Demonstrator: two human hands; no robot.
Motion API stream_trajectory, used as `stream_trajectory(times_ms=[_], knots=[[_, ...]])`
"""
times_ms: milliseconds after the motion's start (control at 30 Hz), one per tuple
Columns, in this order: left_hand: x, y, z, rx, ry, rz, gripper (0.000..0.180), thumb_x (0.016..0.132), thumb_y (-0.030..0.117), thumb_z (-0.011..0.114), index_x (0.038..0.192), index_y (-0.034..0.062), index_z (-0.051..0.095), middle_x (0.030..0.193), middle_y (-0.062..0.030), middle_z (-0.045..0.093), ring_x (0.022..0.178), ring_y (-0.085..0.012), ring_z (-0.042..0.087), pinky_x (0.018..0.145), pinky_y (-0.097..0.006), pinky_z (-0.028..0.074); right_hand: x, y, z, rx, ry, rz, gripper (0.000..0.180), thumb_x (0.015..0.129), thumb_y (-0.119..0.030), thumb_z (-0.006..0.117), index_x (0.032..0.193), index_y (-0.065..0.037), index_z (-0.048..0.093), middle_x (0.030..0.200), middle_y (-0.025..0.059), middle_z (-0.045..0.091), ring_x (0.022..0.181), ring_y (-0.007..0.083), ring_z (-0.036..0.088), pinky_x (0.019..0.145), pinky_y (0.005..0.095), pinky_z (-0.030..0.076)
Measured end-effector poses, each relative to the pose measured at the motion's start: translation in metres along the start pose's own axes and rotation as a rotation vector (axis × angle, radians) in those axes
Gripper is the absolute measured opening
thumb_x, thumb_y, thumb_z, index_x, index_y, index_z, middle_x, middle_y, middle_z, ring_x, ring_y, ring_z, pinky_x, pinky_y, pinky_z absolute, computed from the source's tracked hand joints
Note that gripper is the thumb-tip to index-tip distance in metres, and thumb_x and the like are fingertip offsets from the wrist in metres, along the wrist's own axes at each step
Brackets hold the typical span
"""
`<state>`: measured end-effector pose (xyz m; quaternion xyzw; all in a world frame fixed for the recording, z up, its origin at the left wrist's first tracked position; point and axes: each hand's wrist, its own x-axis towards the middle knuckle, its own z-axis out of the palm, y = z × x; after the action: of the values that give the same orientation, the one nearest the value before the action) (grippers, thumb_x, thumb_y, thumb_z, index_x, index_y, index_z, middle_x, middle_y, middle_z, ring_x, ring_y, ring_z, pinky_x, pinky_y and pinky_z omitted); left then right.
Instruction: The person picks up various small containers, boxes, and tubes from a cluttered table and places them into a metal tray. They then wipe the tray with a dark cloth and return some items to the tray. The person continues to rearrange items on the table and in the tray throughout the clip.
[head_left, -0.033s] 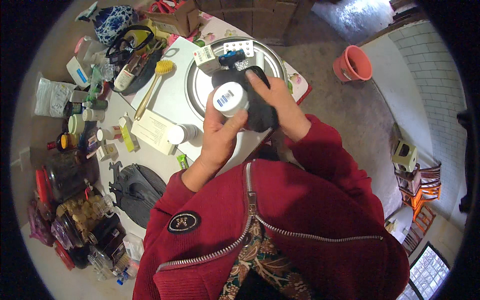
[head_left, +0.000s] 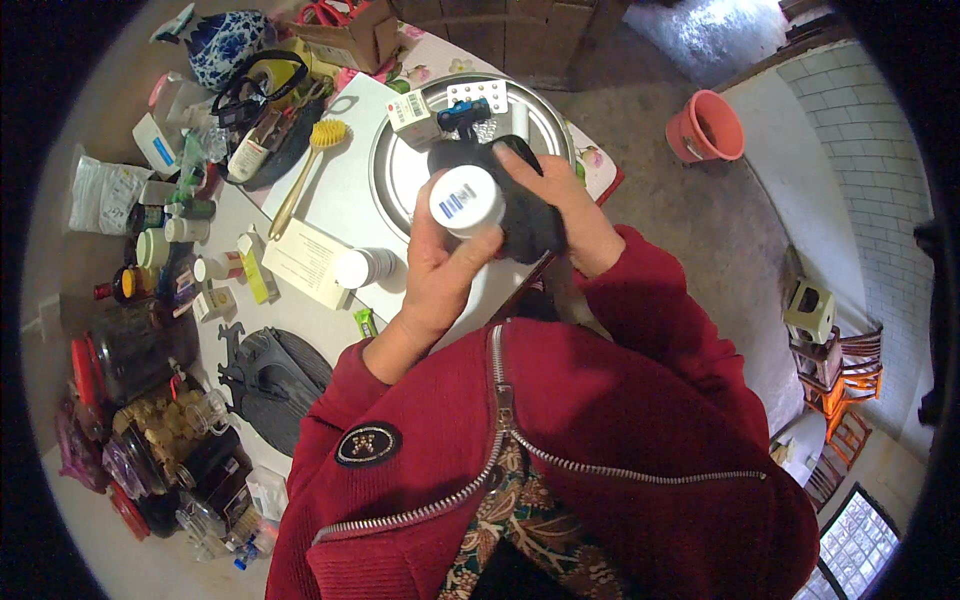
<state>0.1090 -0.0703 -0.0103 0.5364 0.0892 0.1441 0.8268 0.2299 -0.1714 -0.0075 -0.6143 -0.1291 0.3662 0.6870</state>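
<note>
In my left hand [head_left: 438,272] is a white plastic bottle [head_left: 466,203], its white top with blue print turned up toward me; my fingers and thumb wrap round its sides. My right hand [head_left: 568,205] grips a soft black cloth-like thing [head_left: 532,222], thumb on top, pressed up beside and behind the bottle. Whether it is a cloth or a pouch I cannot tell. Both hands are above the front edge of a round metal tray [head_left: 378,165]. On the tray lie a small white box [head_left: 412,118], a blister pack of pills [head_left: 482,95] and a dark blue object [head_left: 465,112].
Left of my hands stand another white bottle [head_left: 362,268], a printed paper box [head_left: 308,262], a yellow-headed brush [head_left: 328,134] and a yellow-green carton [head_left: 256,268]. Bottles and jars crowd the far left. A black slotted board [head_left: 275,385] lies near my left sleeve. A pink bucket [head_left: 706,127] is on the floor.
The white bottle and the black cloth-like thing have shifted slightly to the right, together with my hands. Both grips look the same.
</note>
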Motion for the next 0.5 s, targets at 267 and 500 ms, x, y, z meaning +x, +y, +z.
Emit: stream_trajectory(times_ms=[267, 500], knots=[[0.016, 0.016, -0.020, 0.594, -0.148, 0.246, 0.067, 0.079, 0.022, 0.070, 0.133, -0.0011, 0.038, 0.123, -0.0151, 0.043, 0.119, -0.0243, 0.042, 0.101, -0.035, 0.032, -0.030, 0.004, -0.021, 0.295, -0.204, 0.067, 0.039, 0.087, -0.023, 0.064, 0.118, -0.002, 0.053, 0.092, 0.0061, 0.062, 0.078, 0.0141, 0.061, 0.069, 0.0272, 0.051], [0.011, 0.018, -0.013, 0.339, 0.171, -0.222, 0.035, 0.090, 0.026, 0.061, 0.110, 0.0022, 0.045, 0.069, -0.0008, 0.054, 0.051, -0.0059, 0.047, 0.044, -0.022, 0.038, -0.034, 0.006, 0.005, -0.668, 0.119, -0.821, 0.056, 0.069, -0.019, 0.079, 0.117, -0.001, 0.056, 0.113, 0.0228, 0.052, 0.101, 0.0349, 0.055, 0.087, 0.0409, 0.046]])
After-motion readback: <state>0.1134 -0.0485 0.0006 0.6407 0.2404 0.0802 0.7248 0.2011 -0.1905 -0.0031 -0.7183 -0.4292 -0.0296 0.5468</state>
